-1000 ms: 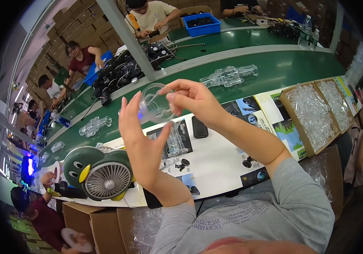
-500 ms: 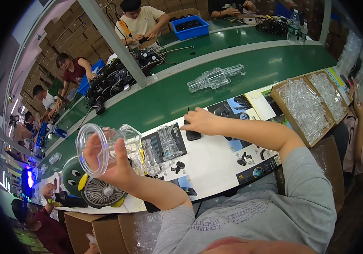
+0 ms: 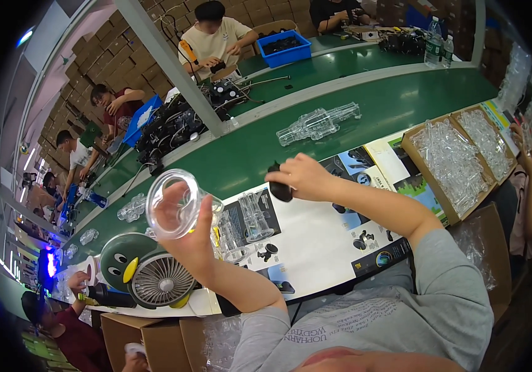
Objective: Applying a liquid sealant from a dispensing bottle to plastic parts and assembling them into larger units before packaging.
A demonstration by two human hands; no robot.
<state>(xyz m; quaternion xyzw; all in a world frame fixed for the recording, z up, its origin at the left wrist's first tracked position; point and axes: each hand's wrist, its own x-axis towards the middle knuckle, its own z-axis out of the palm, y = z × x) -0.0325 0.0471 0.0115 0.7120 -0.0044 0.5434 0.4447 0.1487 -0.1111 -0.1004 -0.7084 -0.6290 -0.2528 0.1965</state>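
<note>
My left hand (image 3: 192, 251) is raised at the left, its fingers wrapped round a clear plastic tube-shaped part with a wide round flange (image 3: 195, 193). My right hand (image 3: 308, 177) grips a small black rounded piece (image 3: 280, 191), lifted over the printed board (image 3: 306, 232); its exact kind I cannot make out. Between my hands, clear plastic tubular parts (image 3: 255, 217) stand on the board, partly hidden by my left hand. Farther off, a longer group of clear parts (image 3: 318, 126) lies on the green table (image 3: 241, 164).
Cardboard trays of small clear parts (image 3: 449, 164) sit at the right. A green bird-faced fan (image 3: 163, 283) stands at the left, above an open carton (image 3: 160, 341). Beyond a metal post (image 3: 169, 62) are black parts, a blue bin (image 3: 286, 53) and co-workers. Two bottles (image 3: 433, 43) stand far right.
My right hand has picked the black piece up off the board. My left hand has shifted right with the clear part. The view has turned slightly.
</note>
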